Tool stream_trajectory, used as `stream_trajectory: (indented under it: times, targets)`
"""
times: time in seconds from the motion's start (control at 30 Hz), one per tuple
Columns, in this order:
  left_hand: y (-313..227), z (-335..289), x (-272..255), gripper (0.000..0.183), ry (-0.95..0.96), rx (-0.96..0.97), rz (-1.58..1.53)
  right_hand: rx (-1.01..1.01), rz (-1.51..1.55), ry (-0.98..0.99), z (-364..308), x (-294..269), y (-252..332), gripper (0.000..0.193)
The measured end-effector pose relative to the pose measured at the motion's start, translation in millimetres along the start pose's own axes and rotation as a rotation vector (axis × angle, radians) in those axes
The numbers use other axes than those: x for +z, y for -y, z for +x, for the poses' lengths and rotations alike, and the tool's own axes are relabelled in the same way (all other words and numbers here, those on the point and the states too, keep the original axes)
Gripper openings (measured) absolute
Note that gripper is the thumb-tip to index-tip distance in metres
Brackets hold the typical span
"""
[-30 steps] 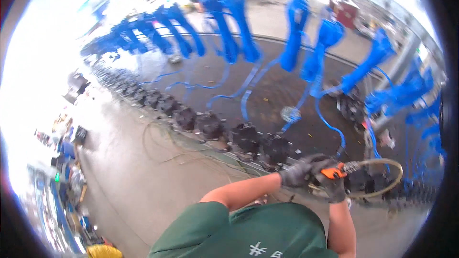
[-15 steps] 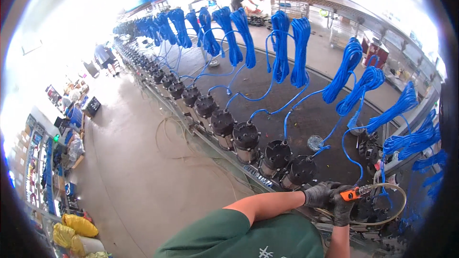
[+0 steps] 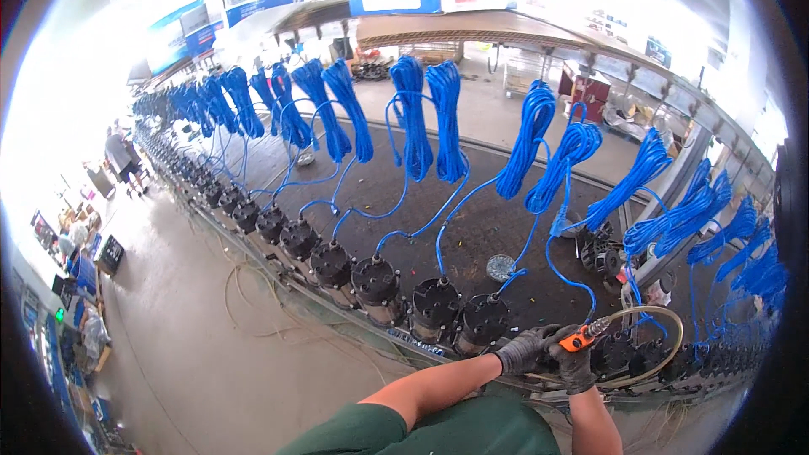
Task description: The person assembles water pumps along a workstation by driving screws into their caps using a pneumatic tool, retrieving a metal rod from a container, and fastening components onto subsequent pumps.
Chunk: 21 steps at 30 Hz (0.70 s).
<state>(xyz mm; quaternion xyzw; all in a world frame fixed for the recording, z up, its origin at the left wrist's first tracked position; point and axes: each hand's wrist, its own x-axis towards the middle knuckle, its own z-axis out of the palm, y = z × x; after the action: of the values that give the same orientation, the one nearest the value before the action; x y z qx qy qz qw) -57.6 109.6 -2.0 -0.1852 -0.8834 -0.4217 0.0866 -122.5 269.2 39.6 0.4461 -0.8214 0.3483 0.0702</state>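
My right hand (image 3: 573, 366), in a dark grey glove, is closed round an orange air tool (image 3: 576, 340). A clear hose (image 3: 679, 333) loops from its metal fitting to the right. My left hand (image 3: 524, 350), gloved too, is against the right one with its fingers curled; what they hold, if anything, is hidden. Both hands are at the near edge of the bench, over the row of motors. Just left of them stands a black-topped motor (image 3: 484, 320) with a metal body, and another motor (image 3: 436, 305) beside it. Blue cables run from the motor tops.
Coiled blue cable bundles (image 3: 413, 118) hang in a long row above the dark bench top (image 3: 396, 194). A round metal dish (image 3: 500, 267) and black parts (image 3: 600, 251) lie on it. Pale hoses (image 3: 278, 303) trail over the floor at left. Another person (image 3: 123, 156) stands far left.
My view has turned right, so the bench and motors appear further left. Both hands keep nearly the same pose, with the orange air tool still in my right hand.
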Motion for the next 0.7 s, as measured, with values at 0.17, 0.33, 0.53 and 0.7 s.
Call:
stream_trajectory:
  times: [0.17, 0.33, 0.53, 0.7]
  targets:
    - [-4, 0, -3, 0.089, -0.013, -0.001, 0.030, 0.294, 0.528, -0.062, 6, -5, 21, 0.014]
    - [19, 0, 25, 0.093, -0.067, 0.035, 0.011, 0.011, 0.078, -0.066, -9, 2, -4, 0.015]
    - [50, 0, 41, 0.102, -0.073, 0.080, 0.088, 0.201, 0.903, 0.384, 18, -46, 40, 0.028]
    - [6, 15, 4, 0.074, 0.112, -0.387, -1.201, 0.323, 1.047, 0.562, 18, -38, 5, 0.037]
